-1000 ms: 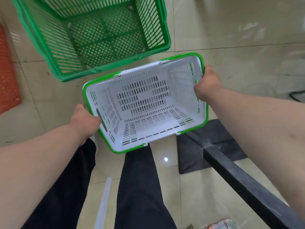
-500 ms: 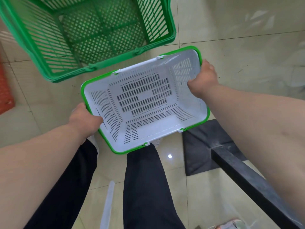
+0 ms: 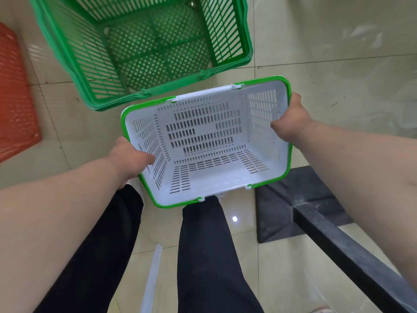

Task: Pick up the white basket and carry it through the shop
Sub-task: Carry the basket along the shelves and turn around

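Observation:
The white basket point(image 3: 209, 177) has slotted walls, a green rim and nothing inside. It hangs in the air above my legs, tilted a little, with its white handles folded down along the long sides. My left hand point(image 3: 132, 160) grips the rim of its left end wall, thumb inside. My right hand point(image 3: 291, 119) grips the rim of its right end wall, thumb hooked inside.
A large green basket point(image 3: 74, 57) stands on the tiled floor just ahead of the white one. An orange-red basket point(image 3: 15, 105) sits at the left edge. A black post with a square base point(image 3: 300, 206) rises at my right. A white rod point(image 3: 153, 274) lies by my legs.
The white basket and both hands have shifted slightly right and closer to me, and the green basket now shows more fully ahead. Both grips are unchanged.

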